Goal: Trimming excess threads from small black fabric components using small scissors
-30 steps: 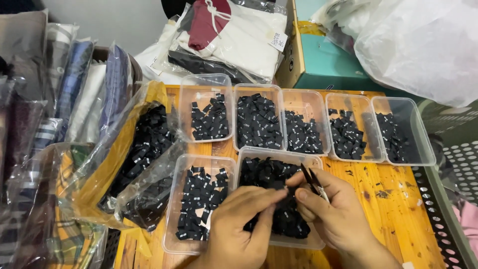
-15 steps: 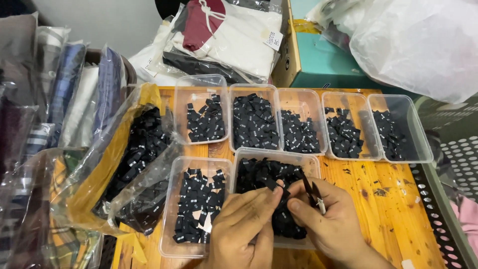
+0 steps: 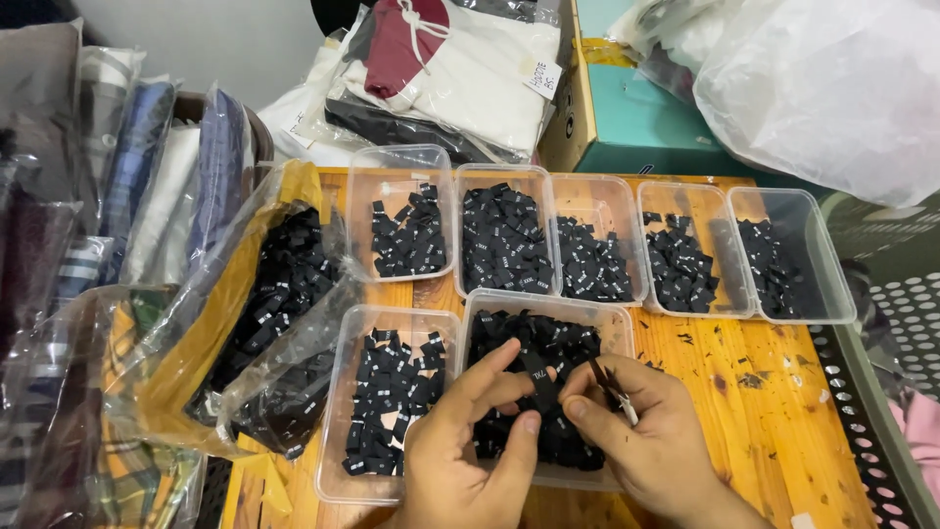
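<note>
Head view, lower centre of the frame: left hand [image 3: 468,446] and right hand [image 3: 641,441] pinch one black label [image 3: 540,380] between their fingers over the clear tray [image 3: 597,315]; small snips [image 3: 612,389] rest in the right. Sorting appears underway; next calls for choosing the matching tray.

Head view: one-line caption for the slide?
Both hands, left hand and right hand, pinch a small black label over a clear tub of labels on an orange wooden table.
</note>
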